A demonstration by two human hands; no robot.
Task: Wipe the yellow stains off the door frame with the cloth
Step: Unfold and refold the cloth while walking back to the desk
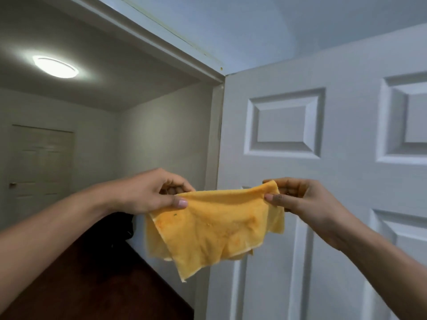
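Two bare hands hold a yellow cloth (215, 229) up in the air. The left hand (147, 192) pinches the cloth's top left corner between thumb and fingers. The right hand (300, 199) pinches the top right corner the same way. The top edge is pulled out between the two hands and sags a little in the middle. The rest of the cloth hangs down loose and folded, with darker orange marks on it.

Behind the cloth and to the right is a white panel door (335, 181), standing open. The door frame (161, 40) runs across the top, well above both hands. A thin yellow line shows along its upper trim, and a small yellow spot (221, 68) sits at its right corner, just above the top of the door. The cloth touches none of these.

A round ceiling light (55, 66) glows in the hallway on the left. Far back is another door (41, 162), closed. Under the left arm is a dark brown cabinet top (97, 280) with something black (122, 227) on it. The air between the hands and the frame is open.
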